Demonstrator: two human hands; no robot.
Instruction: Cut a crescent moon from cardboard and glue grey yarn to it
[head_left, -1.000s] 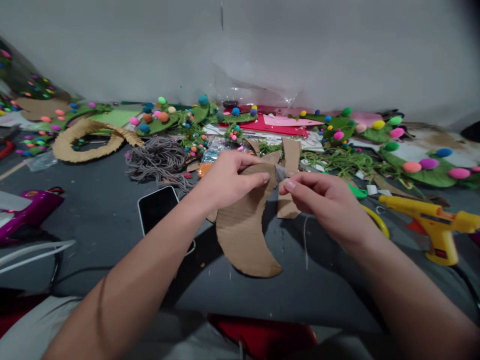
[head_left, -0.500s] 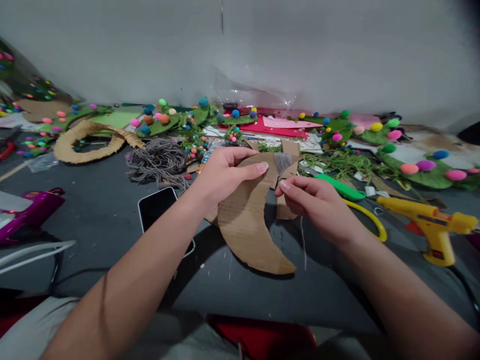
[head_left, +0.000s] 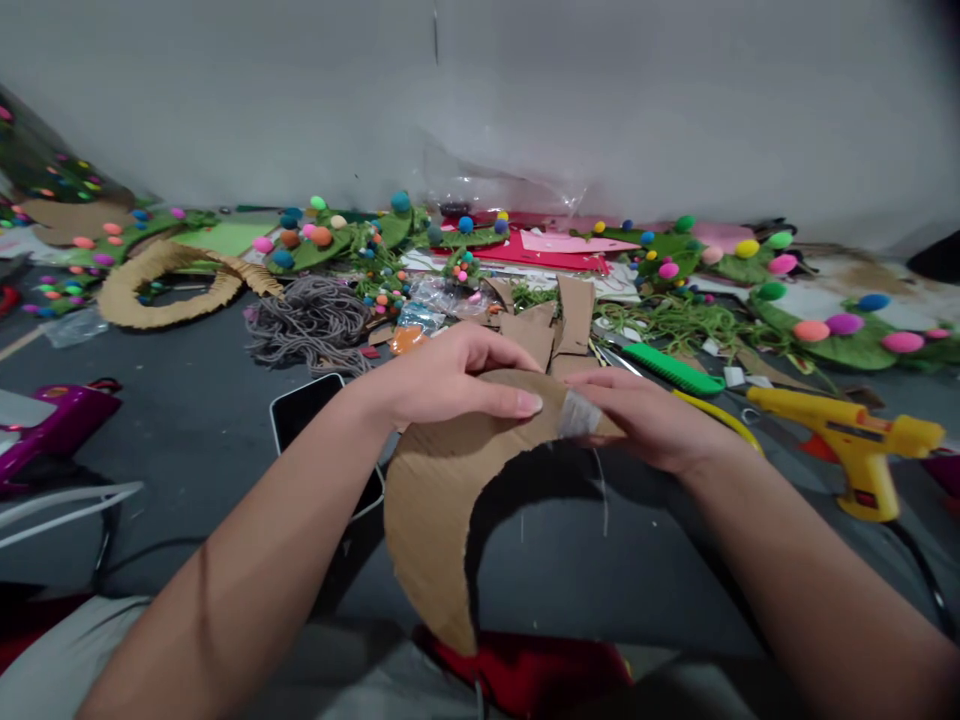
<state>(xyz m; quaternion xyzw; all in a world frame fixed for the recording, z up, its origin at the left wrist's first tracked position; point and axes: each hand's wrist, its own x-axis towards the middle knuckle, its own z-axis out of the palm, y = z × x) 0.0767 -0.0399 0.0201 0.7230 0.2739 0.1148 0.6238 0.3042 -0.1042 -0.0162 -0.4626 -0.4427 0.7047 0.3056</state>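
Note:
A brown cardboard crescent (head_left: 435, 500) is held above the dark table, one tip pointing down toward the front edge. My left hand (head_left: 465, 380) grips its upper part, the thumb lying on the face and the fingers behind. Grey yarn (head_left: 579, 415) is wrapped around the crescent near its right end. Just right of that wrap is my right hand (head_left: 637, 415), closed at the cardboard's right tip, with its fingertips mostly behind it. A thin loose strand (head_left: 604, 490) hangs below the wrap.
Behind lie a grey yarn pile (head_left: 307, 320), a wrapped ring (head_left: 124, 295), cardboard scraps (head_left: 575, 312) and green felt leaves with coloured balls. A phone (head_left: 307, 405) is under my left forearm. To the right are a green-handled tool (head_left: 675, 368) and a yellow glue gun (head_left: 862, 440).
The crescent has turned clockwise and come lower, its free tip swinging left and down. My right hand has moved from beside the yarn wrap onto the crescent's right end.

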